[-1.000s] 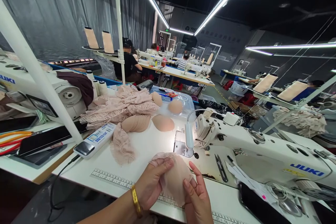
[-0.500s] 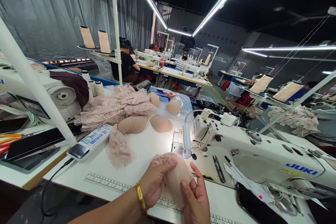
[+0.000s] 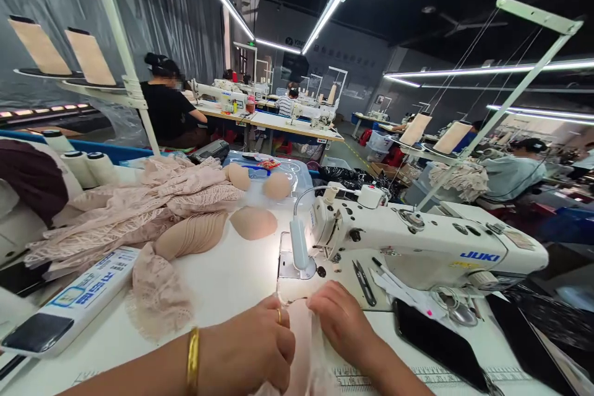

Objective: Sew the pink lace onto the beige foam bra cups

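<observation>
A beige bra cup with thin, pale fabric (image 3: 302, 337) lies just in front of the sewing machine's lit needle area. My left hand (image 3: 262, 343), with a gold ring and bracelet, grips its left side with curled fingers. Opposite it, my right hand (image 3: 343, 323) pinches the upper right edge of the same piece. The white sewing machine (image 3: 417, 241) stands to the right, and its small lamp (image 3: 302, 244) shines on the metal plate beyond my fingers. The cup's lower part runs out of view at the bottom.
To the left lie stacked moulded cups (image 3: 192, 235), a single cup (image 3: 253, 223), crumpled lace pieces (image 3: 158, 288) and a lace pile (image 3: 139, 198). Thread snips (image 3: 364, 283) and a black phone (image 3: 439, 340) lie at right. A white control box (image 3: 74, 303) is at left. A person (image 3: 167, 102) sits farther back.
Both hands have turned over, from holding the cup up with thumbs on top to pressing it down near the table, backs upward. The view has shifted right.
</observation>
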`<state>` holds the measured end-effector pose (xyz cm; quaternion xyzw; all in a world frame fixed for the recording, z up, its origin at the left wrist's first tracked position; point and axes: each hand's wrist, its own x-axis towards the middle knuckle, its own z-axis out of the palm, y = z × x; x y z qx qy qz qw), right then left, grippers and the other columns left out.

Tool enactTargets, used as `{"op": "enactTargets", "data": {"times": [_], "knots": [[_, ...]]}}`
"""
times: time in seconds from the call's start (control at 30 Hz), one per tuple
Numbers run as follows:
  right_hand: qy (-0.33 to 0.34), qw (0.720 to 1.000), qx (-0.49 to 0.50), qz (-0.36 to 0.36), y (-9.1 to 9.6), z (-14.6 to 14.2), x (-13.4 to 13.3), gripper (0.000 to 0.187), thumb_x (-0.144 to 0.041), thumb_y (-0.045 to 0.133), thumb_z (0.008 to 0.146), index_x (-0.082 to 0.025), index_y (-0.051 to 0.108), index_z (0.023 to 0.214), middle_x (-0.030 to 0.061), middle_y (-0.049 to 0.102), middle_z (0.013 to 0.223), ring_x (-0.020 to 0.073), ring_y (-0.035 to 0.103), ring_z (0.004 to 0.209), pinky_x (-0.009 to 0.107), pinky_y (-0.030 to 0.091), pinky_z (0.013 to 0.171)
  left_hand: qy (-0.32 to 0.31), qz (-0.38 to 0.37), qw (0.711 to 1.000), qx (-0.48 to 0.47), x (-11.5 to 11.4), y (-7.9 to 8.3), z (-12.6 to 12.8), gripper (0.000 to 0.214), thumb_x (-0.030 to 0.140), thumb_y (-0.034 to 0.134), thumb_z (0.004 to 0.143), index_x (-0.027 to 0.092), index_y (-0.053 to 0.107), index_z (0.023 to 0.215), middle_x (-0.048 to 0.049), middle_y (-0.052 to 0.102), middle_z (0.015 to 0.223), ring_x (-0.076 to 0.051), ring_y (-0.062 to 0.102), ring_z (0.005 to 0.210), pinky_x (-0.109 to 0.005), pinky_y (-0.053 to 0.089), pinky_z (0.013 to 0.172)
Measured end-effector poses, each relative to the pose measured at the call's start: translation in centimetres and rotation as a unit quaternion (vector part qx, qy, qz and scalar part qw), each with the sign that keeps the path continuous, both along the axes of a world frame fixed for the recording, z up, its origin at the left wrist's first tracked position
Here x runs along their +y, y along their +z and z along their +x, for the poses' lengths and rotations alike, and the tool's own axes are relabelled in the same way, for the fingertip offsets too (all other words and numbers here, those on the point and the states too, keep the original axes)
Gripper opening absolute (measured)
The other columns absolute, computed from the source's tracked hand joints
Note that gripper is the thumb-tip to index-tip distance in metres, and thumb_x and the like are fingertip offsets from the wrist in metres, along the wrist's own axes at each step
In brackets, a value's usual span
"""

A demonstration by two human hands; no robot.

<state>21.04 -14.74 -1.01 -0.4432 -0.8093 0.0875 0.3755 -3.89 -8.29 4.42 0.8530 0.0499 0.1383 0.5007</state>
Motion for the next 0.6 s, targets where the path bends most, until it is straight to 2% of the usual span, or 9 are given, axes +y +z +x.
{"op": "enactTargets", "data": {"times": [0.07,0.1,0.13,0.2,0.3,0.4,0.6], "knots": [[0.013,0.993,-0.112,0.036,0.8,0.9,2.4,0.030,-0.013,0.048,0.104,-0.027,0.072,0.097,0.0026,0.074,0.092,0.0194,0.060,0.087,0.032,0.047,0.079,-0.027,0.222,0.974,0.029,1.6,-0.5,1.1,0.018,0.004,0.069,0.069,0.020,0.062,0.065,-0.0027,0.075,0.087,-0.025,0.061,0.094,-0.046,0.031,0.099],[0.017,0.990,-0.138,0.039,0.9,1.2,3.5,0.032,-0.013,0.046,0.105,-0.026,0.072,0.093,0.0025,0.073,0.090,0.0190,0.060,0.087,0.032,0.047,0.079,-0.032,0.293,0.955,0.039,2.5,-0.7,1.7,0.019,0.002,0.068,0.069,0.020,0.062,0.066,-0.0029,0.076,0.091,-0.024,0.061,0.095,-0.045,0.031,0.097],[0.018,0.988,-0.148,0.035,0.9,1.4,4.3,0.034,-0.013,0.045,0.106,-0.026,0.072,0.090,0.0027,0.073,0.089,0.0187,0.060,0.088,0.031,0.048,0.080,-0.033,0.323,0.945,0.045,3.4,-0.8,2.2,0.019,0.002,0.069,0.069,0.020,0.063,0.067,-0.0031,0.077,0.094,-0.024,0.062,0.095,-0.044,0.031,0.095],[0.015,0.989,-0.144,0.023,0.4,1.6,5.1,0.036,-0.013,0.043,0.107,-0.026,0.073,0.092,0.0033,0.073,0.091,0.0184,0.062,0.093,0.030,0.049,0.081,-0.033,0.322,0.945,0.051,4.8,-0.9,3.0,0.016,0.006,0.072,0.070,0.020,0.066,0.065,-0.0032,0.077,0.099,-0.024,0.063,0.093,-0.042,0.032,0.088],[0.005,0.992,-0.129,0.012,-0.1,2.0,5.0,0.037,-0.010,0.040,0.107,-0.027,0.073,0.106,0.0039,0.076,0.104,0.0195,0.065,0.104,0.031,0.050,0.086,-0.028,0.283,0.957,0.052,5.7,-1.1,3.4,0.012,0.012,0.074,0.072,0.019,0.070,0.063,-0.0039,0.074,0.100,-0.023,0.065,0.089,-0.039,0.031,0.081],[0.013,0.994,-0.111,-0.008,0.1,2.4,4.2,0.038,-0.009,0.044,0.104,-0.030,0.073,0.116,0.0031,0.078,0.108,0.0204,0.067,0.105,0.034,0.051,0.090,0.003,0.254,0.966,0.048,5.3,-1.6,3.3,0.013,0.014,0.073,0.072,0.019,0.070,0.061,-0.0033,0.071,0.098,-0.023,0.066,0.090,-0.038,0.030,0.081],[-0.019,0.992,-0.107,-0.057,0.6,2.3,3.8,0.040,-0.005,0.048,0.098,-0.030,0.076,0.113,0.0029,0.078,0.111,0.0217,0.067,0.101,0.034,0.052,0.091,0.087,0.262,0.959,0.065,3.4,-3.2,3.6,0.012,0.009,0.072,0.060,0.021,0.068,0.062,-0.0025,0.069,0.104,-0.022,0.059,0.084,-0.039,0.027,0.079]]}}
